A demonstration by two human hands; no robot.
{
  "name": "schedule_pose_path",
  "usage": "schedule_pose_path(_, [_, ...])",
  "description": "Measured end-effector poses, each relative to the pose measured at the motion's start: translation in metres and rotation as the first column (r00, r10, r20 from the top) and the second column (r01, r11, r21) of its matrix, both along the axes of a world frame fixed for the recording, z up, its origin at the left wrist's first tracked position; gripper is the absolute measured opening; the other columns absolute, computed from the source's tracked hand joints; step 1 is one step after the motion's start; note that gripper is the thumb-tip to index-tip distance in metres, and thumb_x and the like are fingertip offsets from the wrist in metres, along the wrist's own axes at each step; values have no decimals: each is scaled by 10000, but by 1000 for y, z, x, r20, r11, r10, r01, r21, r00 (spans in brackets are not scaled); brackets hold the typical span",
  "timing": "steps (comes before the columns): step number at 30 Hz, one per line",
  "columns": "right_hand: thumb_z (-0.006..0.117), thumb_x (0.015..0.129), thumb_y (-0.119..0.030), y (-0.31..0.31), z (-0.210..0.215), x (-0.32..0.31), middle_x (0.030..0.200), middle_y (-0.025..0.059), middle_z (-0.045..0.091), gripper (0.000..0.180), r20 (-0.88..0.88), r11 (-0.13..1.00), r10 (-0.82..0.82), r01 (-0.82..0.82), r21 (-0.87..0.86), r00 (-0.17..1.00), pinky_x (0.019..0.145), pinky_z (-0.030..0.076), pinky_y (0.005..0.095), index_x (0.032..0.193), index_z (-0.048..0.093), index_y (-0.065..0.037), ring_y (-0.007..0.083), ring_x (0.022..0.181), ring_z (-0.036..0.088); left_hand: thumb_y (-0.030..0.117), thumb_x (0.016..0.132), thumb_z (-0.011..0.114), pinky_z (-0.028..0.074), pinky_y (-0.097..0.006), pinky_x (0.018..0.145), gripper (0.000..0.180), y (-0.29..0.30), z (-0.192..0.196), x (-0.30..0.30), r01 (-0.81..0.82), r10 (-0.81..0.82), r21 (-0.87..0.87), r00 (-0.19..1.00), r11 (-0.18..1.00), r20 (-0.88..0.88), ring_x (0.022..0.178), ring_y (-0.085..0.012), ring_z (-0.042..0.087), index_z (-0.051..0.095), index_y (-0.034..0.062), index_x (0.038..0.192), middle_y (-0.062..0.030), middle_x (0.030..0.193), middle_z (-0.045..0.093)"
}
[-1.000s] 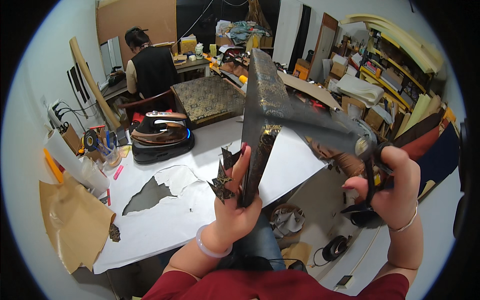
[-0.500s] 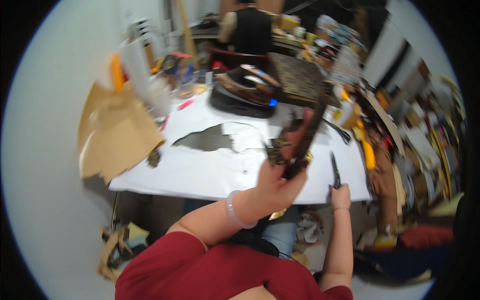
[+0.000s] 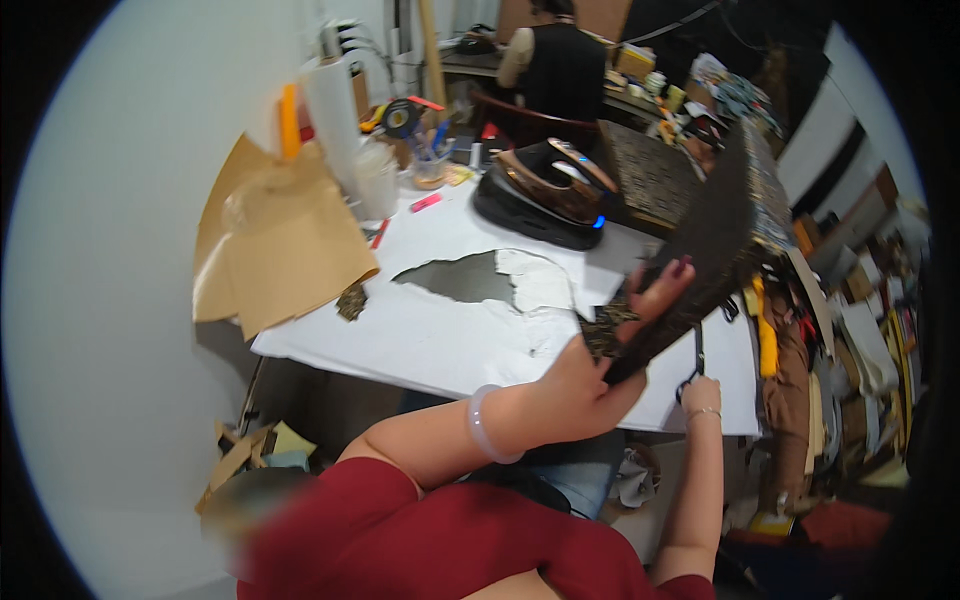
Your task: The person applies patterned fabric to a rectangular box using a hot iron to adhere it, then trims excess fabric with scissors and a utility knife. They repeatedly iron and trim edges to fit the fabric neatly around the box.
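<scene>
My left hand [image 3: 598, 398], with a pale bangle on the wrist, is closed around a dark brown flat piece [image 3: 690, 255] tilted up over the table's right half. A ragged patterned scrap [image 3: 608, 328] shows beside its fingers; whether it is joined to the piece cannot be seen. Lower and to the right, my right hand [image 3: 702, 396] grips black scissors [image 3: 699, 348] by the handles, blades pointing away from me. Just beyond my left hand, the white table cover [image 3: 440, 345] has a torn gap showing grey surface [image 3: 460, 277].
An iron [image 3: 545, 185] rests on its black base at the back. Brown paper [image 3: 285, 240] hangs over the left edge, beside a small patterned scrap [image 3: 351, 302]. A dark textured slab [image 3: 650, 170] lies behind. Another person [image 3: 565, 70] sits beyond. Rolled materials [image 3: 785, 390] crowd the right.
The view has shifted, so the table sits further right. The dark piece has turned to show more of its broad face. A blurred shape has appeared at lower left.
</scene>
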State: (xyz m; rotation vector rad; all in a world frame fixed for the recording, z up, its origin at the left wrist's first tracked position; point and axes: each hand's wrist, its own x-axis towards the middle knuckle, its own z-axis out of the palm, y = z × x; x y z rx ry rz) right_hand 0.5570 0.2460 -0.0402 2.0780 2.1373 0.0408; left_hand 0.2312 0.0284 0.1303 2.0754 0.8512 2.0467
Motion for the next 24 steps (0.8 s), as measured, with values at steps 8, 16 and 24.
schedule_pose_path(8, [704, 965, -397, -129, 111, -119, 1541, 244, 454, 745, -810, 854, 519, -130, 503, 273, 1179, 365, 464, 1506, 418, 29, 366, 1436, 444, -56, 829, 582, 238, -393, 1212, 748, -1, -3, 2, 279, -248, -146, 948, 949, 200, 1490, -343, 428, 353, -118, 1539, -268, 1603, 405])
schedule_pose_path(16, [813, 817, -95, -207, 132, -199, 1525, 220, 389, 972, -743, 739, 667, -176, 651, 53, 1163, 367, 428, 1570, 214, 39, 339, 1417, 441, 319, 1057, 489, 298, -452, 1214, 659, 1, -26, -25, 648, -572, -85, 720, 757, 393, 1448, -359, 474, 330, -85, 1552, -269, 1542, 485])
schedule_pose_path(24, [679, 922, -34, -213, 102, -212, 1323, 211, 515, 602, -692, 706, 688, 21, 708, 216, 1041, 450, 384, 1417, 362, 97, 301, 1166, 568, 214, 1108, 497, 515, -356, 1030, 357, 3, -102, -120, 386, -26, -519, 820, 762, 572, 1200, -198, 654, 608, -20, 1355, -123, 1341, 675])
